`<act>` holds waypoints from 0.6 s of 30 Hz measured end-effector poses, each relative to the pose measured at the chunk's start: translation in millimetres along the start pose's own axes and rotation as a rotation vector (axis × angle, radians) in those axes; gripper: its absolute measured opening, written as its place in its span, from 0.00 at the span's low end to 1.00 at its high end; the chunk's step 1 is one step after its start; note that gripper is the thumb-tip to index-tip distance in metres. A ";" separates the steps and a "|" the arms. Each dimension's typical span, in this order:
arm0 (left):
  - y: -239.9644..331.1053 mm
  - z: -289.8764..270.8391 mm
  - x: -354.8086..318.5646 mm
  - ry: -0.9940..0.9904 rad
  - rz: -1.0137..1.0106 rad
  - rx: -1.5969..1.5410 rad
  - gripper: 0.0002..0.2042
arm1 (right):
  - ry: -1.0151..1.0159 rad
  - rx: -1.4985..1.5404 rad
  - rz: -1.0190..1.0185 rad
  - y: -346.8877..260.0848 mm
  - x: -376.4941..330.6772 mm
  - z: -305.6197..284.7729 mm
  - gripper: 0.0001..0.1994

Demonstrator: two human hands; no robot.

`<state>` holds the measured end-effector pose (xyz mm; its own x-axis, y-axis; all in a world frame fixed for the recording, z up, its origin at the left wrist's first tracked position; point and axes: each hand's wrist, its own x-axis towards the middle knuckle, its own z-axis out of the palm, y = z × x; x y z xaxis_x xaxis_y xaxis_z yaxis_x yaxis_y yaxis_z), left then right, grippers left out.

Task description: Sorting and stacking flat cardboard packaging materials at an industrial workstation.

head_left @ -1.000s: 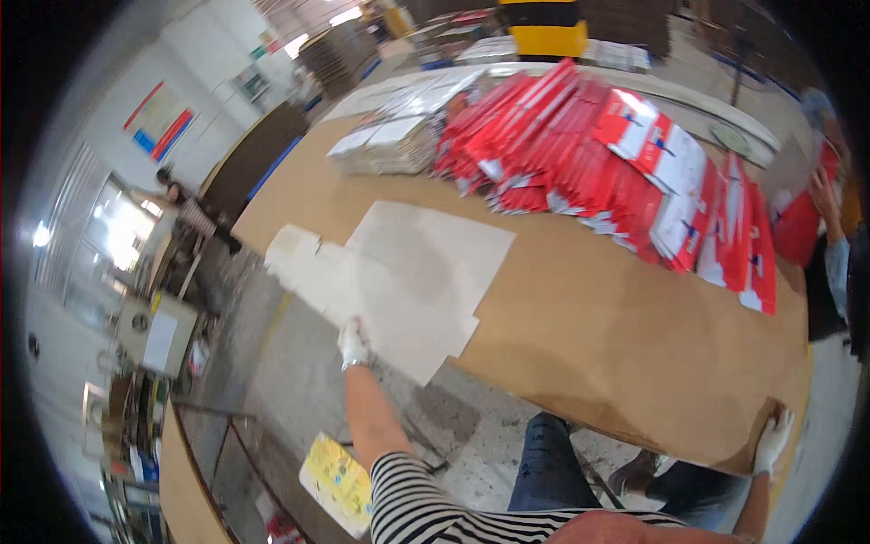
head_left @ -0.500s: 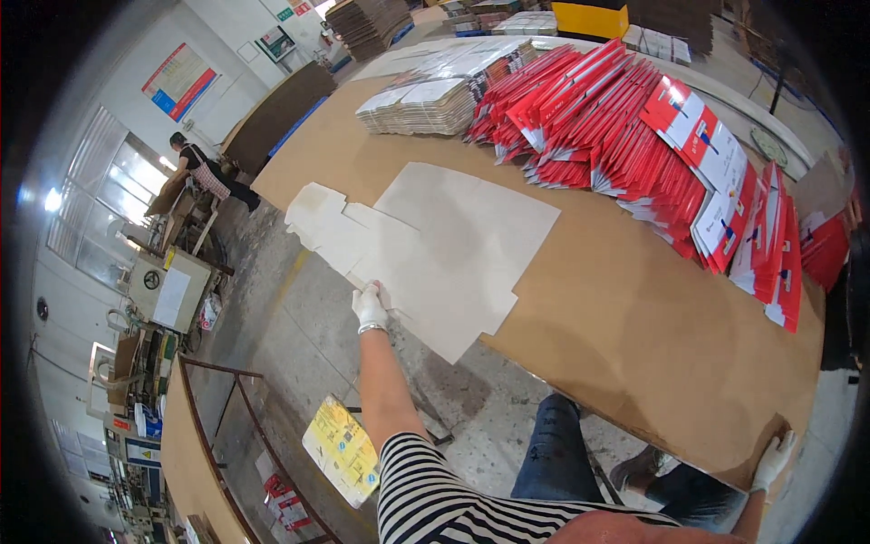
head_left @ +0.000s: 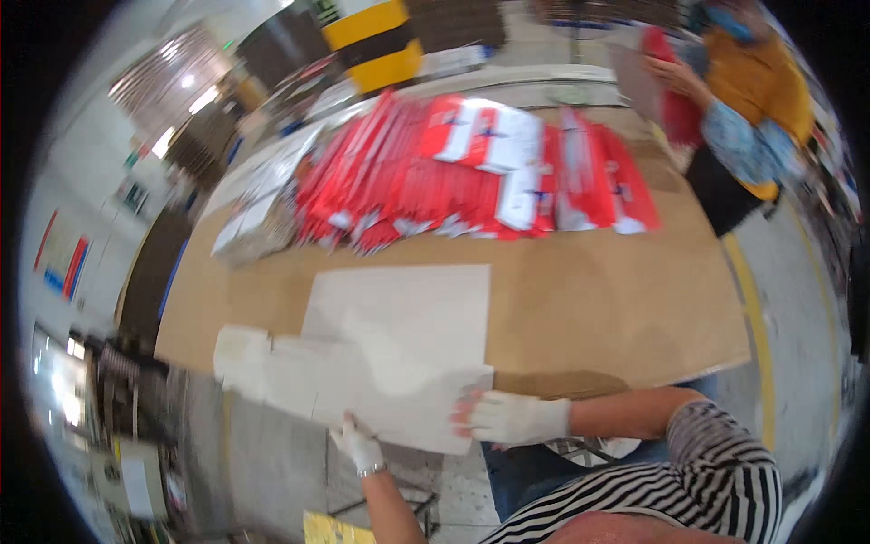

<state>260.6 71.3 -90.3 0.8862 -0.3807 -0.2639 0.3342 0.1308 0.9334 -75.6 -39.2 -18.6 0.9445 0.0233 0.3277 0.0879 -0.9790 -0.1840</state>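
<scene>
Since the earlier frame: right hand (head_left: 512, 419) has come off the counter's far corner onto the white flat cardboard sheet (head_left: 399, 349).

Left hand (head_left: 358, 444): gloved, fingers pinching the sheet's near edge.

Right hand: gloved, fingers gripping the near right corner.

Sheet: lies on the brown counter (head_left: 589, 308), near end overhanging.

Behind: red and white flat packs (head_left: 471, 177) fanned out. Another person (head_left: 743, 100) beyond, far right.
</scene>
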 end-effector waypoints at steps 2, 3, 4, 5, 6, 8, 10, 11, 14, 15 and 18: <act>-4.4 7.4 -5.1 0.131 0.027 -0.008 0.30 | 0.019 -0.074 0.035 2.2 15.7 30.4 0.33; -7.2 4.9 -3.6 0.079 0.017 0.027 0.30 | 0.002 -0.166 0.051 4.0 17.2 46.6 0.29; -9.8 1.8 -1.6 0.036 0.011 0.060 0.30 | -0.019 -0.253 0.058 6.3 17.7 58.8 0.25; -11.9 2.0 -2.1 -0.001 0.009 0.061 0.30 | -0.014 -0.274 0.088 8.4 18.1 66.6 0.25; -13.0 2.8 -3.4 -0.023 0.017 0.050 0.30 | 0.064 -0.297 0.080 10.3 17.8 72.3 0.21; -7.2 12.5 -13.7 -0.055 0.024 0.040 0.30 | 0.143 -0.326 0.080 13.2 18.8 71.7 0.17; 5.2 16.6 -31.8 0.059 0.125 0.143 0.30 | 0.083 -0.154 0.096 11.2 27.0 64.6 0.14; -4.2 3.1 -28.3 0.054 0.248 0.232 0.31 | 0.089 -0.156 0.104 13.9 32.2 60.7 0.14; 17.3 33.5 -101.8 0.256 0.821 0.642 0.30 | -0.277 0.151 0.192 28.2 46.8 18.0 0.13; 16.2 36.1 -121.9 0.080 0.815 0.492 0.28 | -0.238 0.220 0.242 30.3 53.6 0.8 0.13; -0.3 24.1 -145.7 -0.421 1.069 0.877 0.23 | 0.001 0.343 0.462 43.1 61.4 -35.8 0.13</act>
<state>123.6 104.6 -46.3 0.3711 -0.7185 0.5882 -0.8534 -0.0142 0.5211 -25.2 -87.2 26.9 0.9090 -0.3914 0.1431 -0.2354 -0.7657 -0.5986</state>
